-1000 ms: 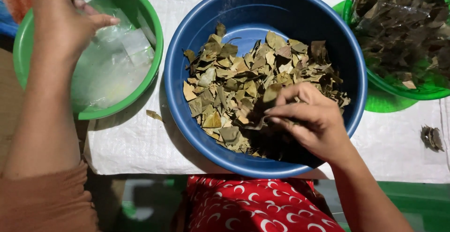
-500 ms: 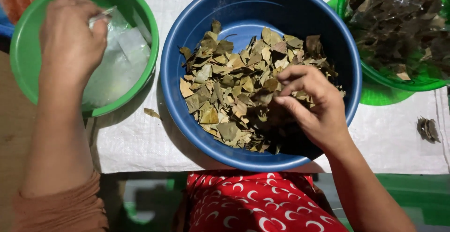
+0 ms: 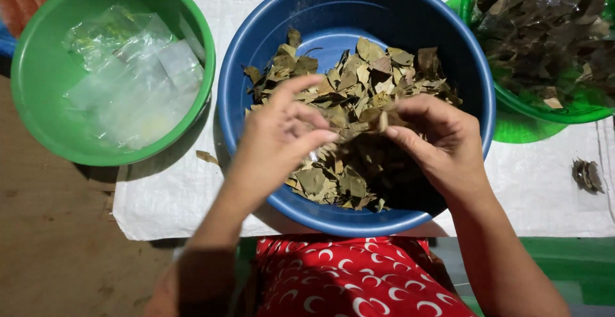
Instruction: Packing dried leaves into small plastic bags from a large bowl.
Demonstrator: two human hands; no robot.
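A big blue bowl (image 3: 359, 3) sits in the middle, holding a heap of dried, broken leaves (image 3: 359, 73). Both my hands are over it. My left hand (image 3: 278, 137) hovers above the leaves at the bowl's left side, fingers bent toward the right hand, with a thin clear plastic bag faintly visible under its fingertips. My right hand (image 3: 442, 144) is over the right side of the heap and pinches a few leaves between thumb and fingers. The fingertips of the two hands nearly meet.
A green bowl (image 3: 38, 80) at the left holds clear plastic bags (image 3: 134, 80). At the top right, another green bowl (image 3: 532, 115) is full of dark leaves. Everything rests on a white woven sheet (image 3: 179, 195), with a loose leaf (image 3: 207, 157) and a small leaf bundle (image 3: 588, 176).
My left hand left the green bowl, where it took hold of a plastic bag, and swung right over the blue bowl. My right hand rose a little with leaves pinched.
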